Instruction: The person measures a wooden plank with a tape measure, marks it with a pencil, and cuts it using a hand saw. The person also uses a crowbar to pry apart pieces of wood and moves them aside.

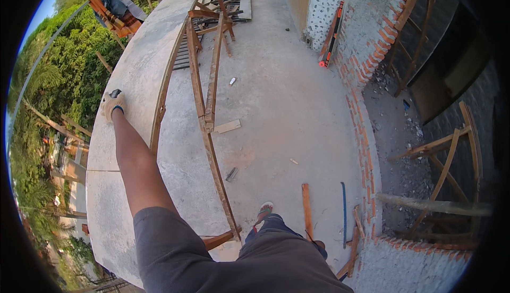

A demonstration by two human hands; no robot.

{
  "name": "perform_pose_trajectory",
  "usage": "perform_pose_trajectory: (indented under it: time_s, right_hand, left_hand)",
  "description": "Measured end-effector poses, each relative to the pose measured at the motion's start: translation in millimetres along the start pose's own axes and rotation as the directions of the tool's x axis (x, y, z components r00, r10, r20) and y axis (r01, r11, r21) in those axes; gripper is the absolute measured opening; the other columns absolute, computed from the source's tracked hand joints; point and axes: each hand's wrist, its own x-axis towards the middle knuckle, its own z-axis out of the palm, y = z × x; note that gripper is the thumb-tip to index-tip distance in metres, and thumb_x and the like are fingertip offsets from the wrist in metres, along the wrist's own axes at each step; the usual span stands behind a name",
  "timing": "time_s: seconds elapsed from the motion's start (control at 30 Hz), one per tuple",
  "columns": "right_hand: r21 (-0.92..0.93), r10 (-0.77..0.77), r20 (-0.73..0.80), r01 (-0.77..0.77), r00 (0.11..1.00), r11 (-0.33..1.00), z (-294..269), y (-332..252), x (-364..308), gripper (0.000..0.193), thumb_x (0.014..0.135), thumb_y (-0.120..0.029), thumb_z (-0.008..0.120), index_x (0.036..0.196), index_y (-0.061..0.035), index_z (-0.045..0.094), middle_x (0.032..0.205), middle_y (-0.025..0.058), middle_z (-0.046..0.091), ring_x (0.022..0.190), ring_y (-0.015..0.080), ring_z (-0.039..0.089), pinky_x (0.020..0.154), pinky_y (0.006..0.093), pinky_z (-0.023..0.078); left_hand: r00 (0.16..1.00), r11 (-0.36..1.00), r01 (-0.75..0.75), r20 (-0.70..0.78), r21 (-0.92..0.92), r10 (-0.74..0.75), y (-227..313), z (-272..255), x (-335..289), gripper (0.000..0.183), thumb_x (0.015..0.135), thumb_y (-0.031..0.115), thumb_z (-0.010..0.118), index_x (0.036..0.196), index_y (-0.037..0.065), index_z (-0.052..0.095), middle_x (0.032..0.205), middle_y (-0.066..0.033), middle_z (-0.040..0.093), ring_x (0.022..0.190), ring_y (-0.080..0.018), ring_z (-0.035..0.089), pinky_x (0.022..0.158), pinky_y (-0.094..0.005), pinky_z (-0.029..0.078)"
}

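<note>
L hand [113,106], in a cream glove w/ blue cuff, closed on a sm. dk. object [115,93], which shows just past the fingers; exact kind too sm. to tell. Both lie at the L edge of a long pale conc. slab [141,69], beyond the thin joint crossing it; L forearm reaches over the slab from the near end. R hand out of view, grip can't be told. Slab's R edge trimmed w/ a timber strip [161,99]; next to it, a timber frame [195,75] of long, rough members, running from the near end of the conc. floor [281,91] toward the far end, w/ dk. metal bars [181,53] behind. On floor, btwn frame and R edge: sm. white item [232,81], pale wood offcut [228,126] nr the frame, sm. dk. piece [231,174]. Nr floor's near edge: sandalled foot [266,208], brown plank [307,208] lying lengthwise, blue strip [343,213] to its R. Floor's R edge bounded by a low brick wall [365,160]; nr its far end, a red-and-blk. straight tool [332,35] leans on a speckled column [322,11]. Outside slab's L edge: green trees [64,48] and, toward the far L corner, hung clothes [118,11].
</note>
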Motion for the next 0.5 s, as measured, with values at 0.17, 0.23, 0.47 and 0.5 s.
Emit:
perform_pose_trajectory:
  time_s: [0.17,0.23,0.47,0.5]
  right_hand:
    - [-0.261,-0.021,-0.012,0.017,1.000,0.965,36,-36,-82,0.048,0.107,-0.049,0.051,0.118,-0.0096,0.076,0.112,0.0208,0.075,0.102,0.0406,0.072,0.090,0.0496,0.054]
    - [-0.289,-0.002,-0.094,-0.026,0.996,0.957,35,-57,-89,0.048,0.104,-0.048,0.058,0.099,-0.0034,0.075,0.095,0.0240,0.075,0.095,0.0394,0.074,0.081,0.0478,0.055]
    - [-0.593,0.091,0.043,-0.048,0.995,0.804,-4,-138,-77,0.044,0.099,-0.041,0.058,0.119,-0.0052,0.075,0.122,0.0269,0.072,0.115,0.0437,0.069,0.102,0.0515,0.053]
    - [-0.515,-0.017,-0.042,-0.007,0.999,0.857,-11,-157,-66,0.047,0.100,-0.039,0.060,0.130,-0.0050,0.069,0.129,0.0268,0.067,0.121,0.0443,0.066,0.104,0.0500,0.053]
  left_hand:
    - [0.978,0.977,-0.205,-0.039,0.054,0.207,-15,17,31,0.097,0.076,0.069,0.082,0.156,0.021,0.054,0.142,-0.0158,0.070,0.129,-0.0373,0.066,0.108,-0.0497,0.052]
    - [0.959,0.961,-0.276,-0.060,0.003,0.276,-11,18,31,0.090,0.078,0.063,0.086,0.151,0.018,0.060,0.139,-0.0153,0.072,0.126,-0.0374,0.068,0.107,-0.0492,0.053]
    - [0.953,0.859,-0.289,-0.040,-0.423,0.301,112,8,-86,0.073,0.080,0.054,0.090,0.127,0.000,0.072,0.113,-0.0140,0.080,0.103,-0.0299,0.074,0.093,-0.0419,0.058]
    - [0.919,0.787,-0.314,0.037,-0.531,0.392,144,6,-134,0.061,0.084,0.049,0.089,0.116,-0.001,0.076,0.110,-0.0144,0.079,0.096,-0.0274,0.074,0.086,-0.0414,0.058]
